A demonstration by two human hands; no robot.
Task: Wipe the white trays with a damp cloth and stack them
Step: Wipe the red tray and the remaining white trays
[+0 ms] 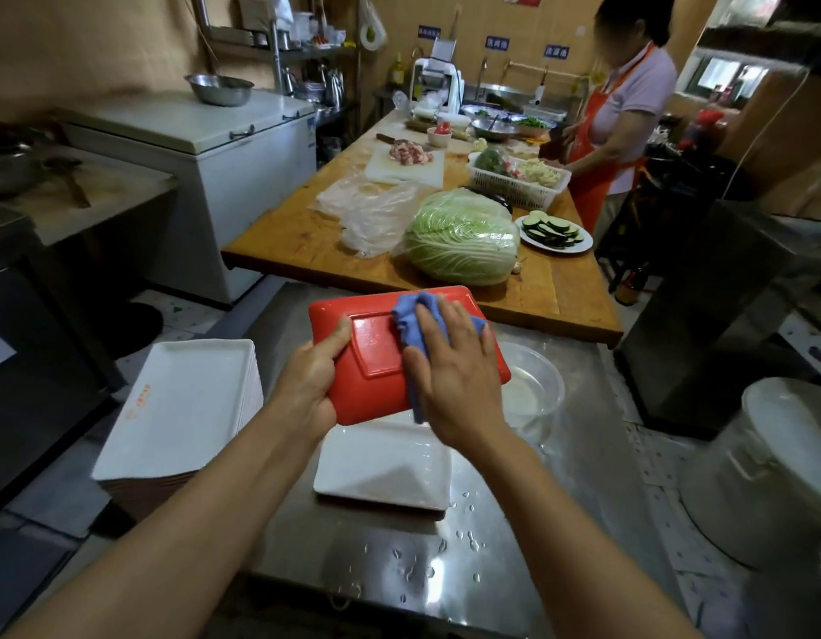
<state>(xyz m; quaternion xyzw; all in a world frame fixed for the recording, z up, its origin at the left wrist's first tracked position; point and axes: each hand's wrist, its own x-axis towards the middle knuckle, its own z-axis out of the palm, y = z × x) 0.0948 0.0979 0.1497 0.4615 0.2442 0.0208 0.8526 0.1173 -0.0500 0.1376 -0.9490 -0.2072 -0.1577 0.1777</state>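
One tray [376, 362], red underside up, is gripped at its edge by the left hand [307, 385]. A cloth [410, 325] is pressed on it under the flat right hand [454, 375]. It is judged stiff, light and wet-slick, so the rim is best held.

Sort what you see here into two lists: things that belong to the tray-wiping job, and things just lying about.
Belongs to the job:
red-backed tray, held by the left hand
blue cloth, pressed by the right hand
white tray on the steel table
tray stack
clear water basin

Just lying about:
cabbage
sliced vegetable plate
plastic bag
white basket
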